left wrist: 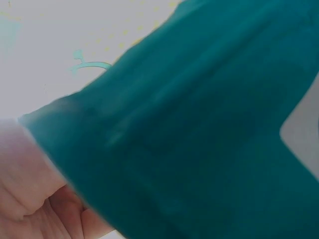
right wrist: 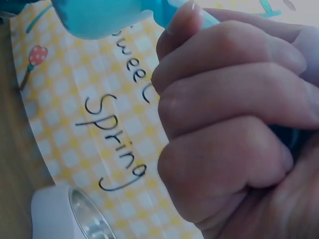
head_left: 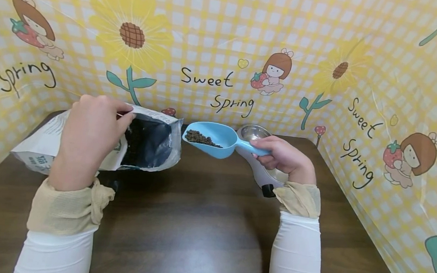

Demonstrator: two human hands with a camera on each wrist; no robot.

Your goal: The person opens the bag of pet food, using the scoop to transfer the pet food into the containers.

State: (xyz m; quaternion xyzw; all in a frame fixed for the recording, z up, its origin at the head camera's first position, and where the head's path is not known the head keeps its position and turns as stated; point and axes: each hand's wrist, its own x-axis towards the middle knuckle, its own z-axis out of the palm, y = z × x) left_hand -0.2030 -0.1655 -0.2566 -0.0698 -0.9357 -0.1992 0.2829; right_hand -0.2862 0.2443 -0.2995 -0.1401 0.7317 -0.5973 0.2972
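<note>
Right hand [head_left: 283, 157] is being curled round the blue scoop [head_left: 218, 139] handle; bag [head_left: 148, 141] mouth is being pinched by left hand [head_left: 89, 138]. Kibble [head_left: 202, 139] is being risked: any tilt over the counter [head_left: 203, 222] and it spills.

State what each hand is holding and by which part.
The right hand grips the blue scoop by its handle. The left hand holds the food bag by the top edge of its opening.

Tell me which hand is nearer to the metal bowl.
Right. The right hand holds the blue scoop by its handle directly in front of the metal bowl, overlapping its white base. The left hand grips the bag far across the table.
</note>
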